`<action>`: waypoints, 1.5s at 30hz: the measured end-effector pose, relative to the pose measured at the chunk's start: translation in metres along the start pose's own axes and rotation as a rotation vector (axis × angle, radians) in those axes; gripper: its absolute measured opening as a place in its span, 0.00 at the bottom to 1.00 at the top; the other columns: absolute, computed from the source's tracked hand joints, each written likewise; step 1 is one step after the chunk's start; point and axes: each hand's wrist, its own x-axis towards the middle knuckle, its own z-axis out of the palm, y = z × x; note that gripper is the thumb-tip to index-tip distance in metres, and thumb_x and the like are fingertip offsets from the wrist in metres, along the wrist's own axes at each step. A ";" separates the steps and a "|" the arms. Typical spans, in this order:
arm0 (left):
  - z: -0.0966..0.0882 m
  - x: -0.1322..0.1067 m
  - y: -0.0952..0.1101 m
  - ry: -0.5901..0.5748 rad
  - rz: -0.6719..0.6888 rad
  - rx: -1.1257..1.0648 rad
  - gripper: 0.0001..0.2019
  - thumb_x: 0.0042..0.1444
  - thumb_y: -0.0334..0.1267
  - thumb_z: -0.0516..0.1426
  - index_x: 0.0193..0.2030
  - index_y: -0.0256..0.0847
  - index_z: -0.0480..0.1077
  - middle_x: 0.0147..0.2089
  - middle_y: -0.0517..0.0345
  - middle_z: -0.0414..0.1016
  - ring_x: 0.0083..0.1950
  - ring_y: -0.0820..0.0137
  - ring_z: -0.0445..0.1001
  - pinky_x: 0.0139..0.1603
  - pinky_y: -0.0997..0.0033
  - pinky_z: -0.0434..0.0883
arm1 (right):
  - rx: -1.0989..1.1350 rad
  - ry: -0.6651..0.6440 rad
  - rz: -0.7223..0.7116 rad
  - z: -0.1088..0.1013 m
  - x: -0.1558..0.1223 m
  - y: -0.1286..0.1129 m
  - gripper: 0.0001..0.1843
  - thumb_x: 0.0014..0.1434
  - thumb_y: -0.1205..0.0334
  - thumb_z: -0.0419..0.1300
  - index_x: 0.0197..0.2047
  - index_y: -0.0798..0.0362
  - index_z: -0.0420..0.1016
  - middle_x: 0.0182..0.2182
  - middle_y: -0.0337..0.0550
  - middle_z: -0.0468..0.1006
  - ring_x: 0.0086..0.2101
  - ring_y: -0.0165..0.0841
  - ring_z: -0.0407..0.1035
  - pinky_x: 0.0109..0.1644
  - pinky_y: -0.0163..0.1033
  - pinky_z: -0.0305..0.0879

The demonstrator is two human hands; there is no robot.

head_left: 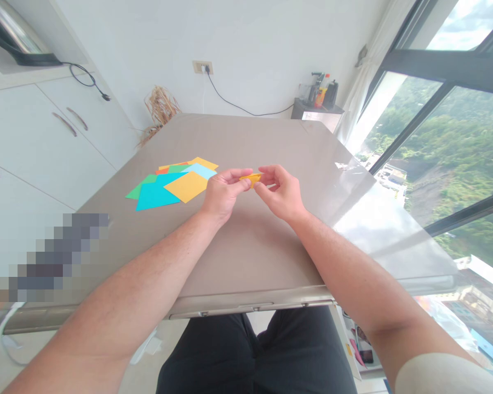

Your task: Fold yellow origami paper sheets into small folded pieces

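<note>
Partway, at a guess. Left hand [222, 191] and right hand [281, 192] brought together above the middle of the worktop [250, 257], fingertips of both clamped on a small yellow paper piece [251, 178] from either end. Already creased down to a narrow, compact shape, judging by its size against the flat sheets; exact folds too small to tell. Held clear of the surface, it seems, not resting on it. Just left of the left hand, a loose fan of coloured sheets [176, 183] lying flat and overlapping: teal sheet [156, 196] nearest, orange-yellow sheet [186, 186] on top beside it, green, pale blue and orange edges behind. None of these creased as far as can be seen, so probably most of the paper not yet worked. Further off, by the wall, a bundle of dried grass [160, 106] and a small stand with bottles [320, 90], well apart from the hands.
</note>
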 end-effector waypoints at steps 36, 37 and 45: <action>-0.005 0.001 -0.006 -0.065 0.143 0.273 0.18 0.48 0.52 0.72 0.37 0.41 0.79 0.38 0.54 0.83 0.39 0.66 0.79 0.43 0.64 0.74 | 0.319 -0.091 0.296 -0.005 0.007 0.000 0.11 0.50 0.53 0.72 0.30 0.52 0.79 0.28 0.40 0.81 0.29 0.31 0.73 0.37 0.40 0.72; -0.006 0.001 -0.007 -0.066 0.138 0.274 0.17 0.48 0.51 0.72 0.36 0.41 0.79 0.37 0.54 0.83 0.38 0.66 0.78 0.42 0.65 0.74 | 0.326 -0.095 0.296 -0.005 0.007 0.001 0.11 0.50 0.53 0.72 0.29 0.52 0.79 0.28 0.40 0.81 0.29 0.31 0.73 0.38 0.40 0.72; -0.007 0.001 -0.007 -0.074 0.154 0.288 0.14 0.50 0.48 0.71 0.33 0.41 0.76 0.31 0.58 0.78 0.33 0.70 0.74 0.38 0.67 0.71 | 0.374 -0.130 0.286 -0.005 0.007 0.001 0.13 0.50 0.51 0.73 0.28 0.51 0.81 0.29 0.41 0.82 0.32 0.32 0.74 0.41 0.41 0.74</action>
